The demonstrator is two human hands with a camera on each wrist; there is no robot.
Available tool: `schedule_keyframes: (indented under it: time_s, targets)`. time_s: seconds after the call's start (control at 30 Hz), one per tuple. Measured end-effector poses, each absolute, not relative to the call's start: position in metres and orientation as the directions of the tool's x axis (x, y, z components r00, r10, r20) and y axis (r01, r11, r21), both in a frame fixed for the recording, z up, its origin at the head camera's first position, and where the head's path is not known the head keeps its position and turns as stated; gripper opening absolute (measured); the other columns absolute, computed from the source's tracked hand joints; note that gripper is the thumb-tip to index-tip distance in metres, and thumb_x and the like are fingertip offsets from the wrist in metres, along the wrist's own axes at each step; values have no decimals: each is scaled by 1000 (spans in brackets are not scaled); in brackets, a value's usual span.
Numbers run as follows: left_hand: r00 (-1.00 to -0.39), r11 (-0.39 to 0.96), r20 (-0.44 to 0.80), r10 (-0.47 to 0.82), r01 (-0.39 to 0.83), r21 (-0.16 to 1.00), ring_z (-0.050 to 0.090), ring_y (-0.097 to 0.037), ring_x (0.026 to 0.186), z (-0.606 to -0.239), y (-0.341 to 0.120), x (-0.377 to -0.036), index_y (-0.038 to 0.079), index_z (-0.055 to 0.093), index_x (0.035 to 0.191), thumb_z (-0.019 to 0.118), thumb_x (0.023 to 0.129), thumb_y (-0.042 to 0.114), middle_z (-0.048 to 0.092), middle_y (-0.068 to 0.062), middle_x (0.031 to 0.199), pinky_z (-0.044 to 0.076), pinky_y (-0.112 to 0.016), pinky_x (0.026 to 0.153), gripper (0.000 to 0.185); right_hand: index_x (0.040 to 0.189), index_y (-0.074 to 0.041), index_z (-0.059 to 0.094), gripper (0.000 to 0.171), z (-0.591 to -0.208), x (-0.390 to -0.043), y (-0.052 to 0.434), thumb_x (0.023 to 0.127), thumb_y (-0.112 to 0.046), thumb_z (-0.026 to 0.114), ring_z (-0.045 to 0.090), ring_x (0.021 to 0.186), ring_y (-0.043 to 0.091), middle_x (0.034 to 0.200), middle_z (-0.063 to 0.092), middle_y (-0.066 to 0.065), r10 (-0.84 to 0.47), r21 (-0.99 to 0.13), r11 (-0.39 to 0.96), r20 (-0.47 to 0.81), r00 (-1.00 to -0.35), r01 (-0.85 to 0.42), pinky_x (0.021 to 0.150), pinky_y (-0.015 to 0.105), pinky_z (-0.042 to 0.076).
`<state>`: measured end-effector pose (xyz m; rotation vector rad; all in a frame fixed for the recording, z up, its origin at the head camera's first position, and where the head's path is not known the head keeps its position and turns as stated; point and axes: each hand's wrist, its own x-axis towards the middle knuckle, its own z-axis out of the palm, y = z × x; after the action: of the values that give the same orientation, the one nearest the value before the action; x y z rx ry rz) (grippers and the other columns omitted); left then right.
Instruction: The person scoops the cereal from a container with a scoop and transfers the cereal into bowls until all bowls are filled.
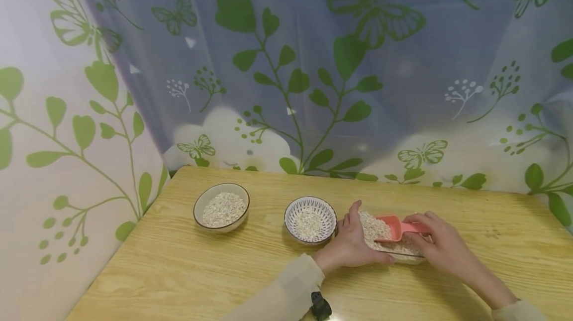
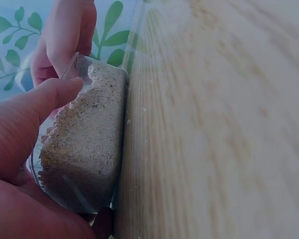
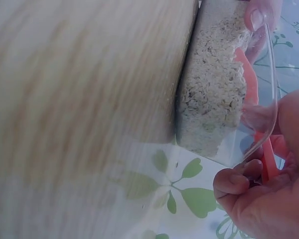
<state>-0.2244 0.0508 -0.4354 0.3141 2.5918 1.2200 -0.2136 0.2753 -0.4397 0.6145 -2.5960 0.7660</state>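
A pale wooden table [image 1: 188,266] stands against a curtain [image 1: 286,62] printed with green leaves and butterflies. Toward the far left of the table sits a brown-rimmed bowl [image 1: 221,207] of oats, and right of it, near the middle, a blue-patterned bowl [image 1: 310,219] with a smaller heap of oats inside. That patterned bowl stands just beside the left hand [image 1: 353,244], almost touching its knuckles; the brown-rimmed bowl is well apart from both hands.

Right of the patterned bowl, between the two hands, rests a clear container [image 1: 394,249] full of oats, standing on the table. The left hand cups its left side, thumb laid over the top edge and fingers curled round the near wall; the left wrist view shows the thumb [image 2: 45,102] pressed against the clear wall. The right hand [image 1: 440,244] pinches the handle of a pink scoop [image 1: 396,227], whose bowl lies in the oats at the top of the container, tilted toward the left.
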Motion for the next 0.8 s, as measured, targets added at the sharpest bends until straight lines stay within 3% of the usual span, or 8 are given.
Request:
schedule_keyframes:
  time_s: [0.2,0.3,0.43,0.53,0.67,0.8]
  targets:
    - [-942,620,-138,306,87,780,26,-38,154,-435,50,-225,30,8,163,96,66,47,36,-14,160,41,-55,116,132,111,-10,72,23,-435,-209,278,89,-7,77,72,89,29,95,66,0,-247,-501,764,354,-902,-406,71,25,55]
    - [-940,614,-139,312,88,784,24,-40,154,-435,50,-225,30,7,163,96,66,47,35,-15,162,39,-56,117,132,114,-9,71,24,-435,-208,280,91,-7,75,73,93,32,103,70,7,-221,-531,760,330,-918,-374,74,25,57]
    - [-937,609,-142,318,87,788,23,-40,155,-436,50,-224,30,6,163,95,67,47,33,-15,162,38,-56,118,133,118,-6,69,25,-437,-207,285,93,-9,74,71,94,7,113,72,16,-191,-594,727,309,-932,-346,74,21,57]
    - [-937,605,-144,319,84,792,22,-40,155,-436,49,-224,30,5,163,96,67,46,33,-15,163,37,-57,119,133,120,-6,68,26,-437,-206,288,95,-10,72,63,88,-8,112,74,17,-179,-645,688,292,-939,-332,69,20,56]
    - [-937,600,-149,317,77,796,19,-43,156,-437,49,-224,30,5,163,95,67,46,31,-16,164,35,-59,120,133,122,-6,67,26,-437,-206,295,97,-9,69,64,80,-4,102,76,8,-174,-705,630,280,-944,-325,63,23,55]
    - [-936,596,-149,320,76,799,17,-45,156,-437,49,-224,28,5,163,95,68,45,30,-17,164,34,-60,120,132,125,-4,65,27,-437,-205,302,99,-11,67,63,83,-6,99,72,-18,-141,-740,609,254,-957,-286,63,23,53]
